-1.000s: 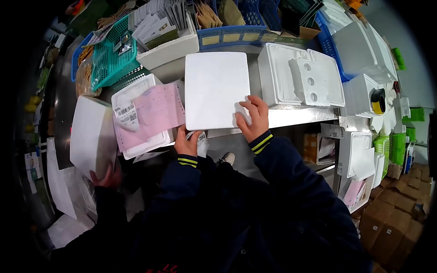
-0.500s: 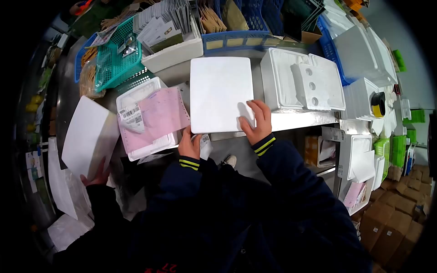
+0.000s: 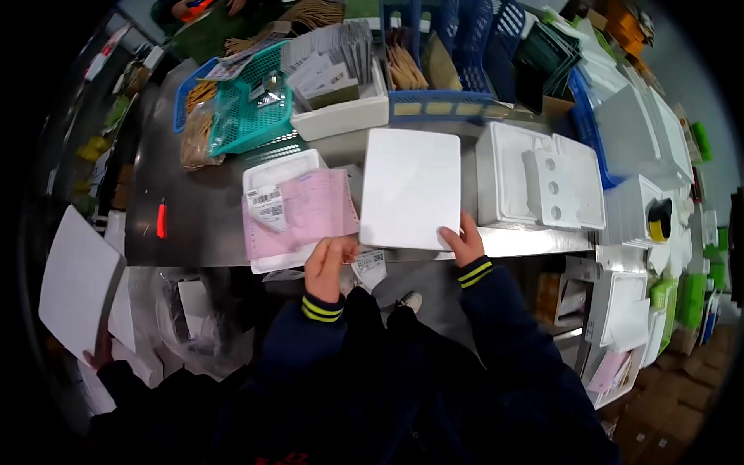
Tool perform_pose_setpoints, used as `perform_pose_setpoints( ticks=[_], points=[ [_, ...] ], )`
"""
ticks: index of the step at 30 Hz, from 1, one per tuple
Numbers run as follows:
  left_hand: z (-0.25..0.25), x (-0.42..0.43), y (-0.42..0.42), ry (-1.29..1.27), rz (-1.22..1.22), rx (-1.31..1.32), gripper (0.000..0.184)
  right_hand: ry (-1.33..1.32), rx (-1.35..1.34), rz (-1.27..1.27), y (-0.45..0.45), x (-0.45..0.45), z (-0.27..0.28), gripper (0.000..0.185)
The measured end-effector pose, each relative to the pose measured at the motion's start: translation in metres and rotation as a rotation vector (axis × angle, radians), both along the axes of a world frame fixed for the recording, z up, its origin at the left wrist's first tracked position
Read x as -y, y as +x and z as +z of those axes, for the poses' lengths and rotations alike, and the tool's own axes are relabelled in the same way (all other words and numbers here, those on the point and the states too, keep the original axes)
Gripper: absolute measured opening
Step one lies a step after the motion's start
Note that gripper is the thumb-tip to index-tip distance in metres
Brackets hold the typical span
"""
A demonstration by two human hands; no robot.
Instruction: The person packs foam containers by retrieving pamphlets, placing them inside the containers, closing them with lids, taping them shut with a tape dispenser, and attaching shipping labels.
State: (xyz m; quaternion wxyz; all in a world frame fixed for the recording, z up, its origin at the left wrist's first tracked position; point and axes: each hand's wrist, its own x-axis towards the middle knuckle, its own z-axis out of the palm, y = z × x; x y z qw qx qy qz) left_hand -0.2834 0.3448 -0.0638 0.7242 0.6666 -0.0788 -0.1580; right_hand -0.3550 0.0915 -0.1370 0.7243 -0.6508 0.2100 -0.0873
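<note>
A closed white foam box (image 3: 411,186) stands at the table's front edge. My right hand (image 3: 463,242) grips its lower right corner, thumb on the lid. My left hand (image 3: 329,263) is closed at the box's lower left, by a white label sheet (image 3: 370,269) that hangs below the edge; what its fingers pinch is too small to tell. Left of the box, a pink sheet (image 3: 314,213) and a folded barcode label (image 3: 267,208) lie on another white foam box (image 3: 283,167).
A co-worker's hand (image 3: 101,353) holds a white foam box (image 3: 81,279) at the far left. An orange-red cutter (image 3: 161,219) lies on the metal table (image 3: 194,240). Behind are a teal basket (image 3: 252,120), an envelope box (image 3: 341,116) and blue racks (image 3: 442,105); open foam boxes (image 3: 508,178) stand right.
The view has shifted, so the table things appear lower and farther right. The co-worker's box has moved left off the table, uncovering the cutter. My right hand has moved to the box's corner.
</note>
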Motion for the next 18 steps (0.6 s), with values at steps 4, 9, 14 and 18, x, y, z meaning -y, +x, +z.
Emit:
perform_pose_setpoints(
  ticks=[4,9,14,18],
  points=[
    [-0.026,0.044,0.040,0.657,-0.216,0.234,0.049,0.005,0.076,0.158,0.013,0.024,-0.011,0.053],
    [-0.036,0.071,0.023,0.526,0.036,0.435,0.055,0.098,-0.135,-0.030,-0.001,0.023,-0.005,0.047],
    [0.050,0.020,-0.013,0.291,-0.051,0.412,0.057,-0.304,0.001,0.041,-0.042,-0.034,0.139,0.061],
    [0.110,-0.078,-0.002,0.179,-0.057,0.441,0.068,-0.425,0.195,0.260,-0.015,-0.110,0.220,0.076]
  ],
)
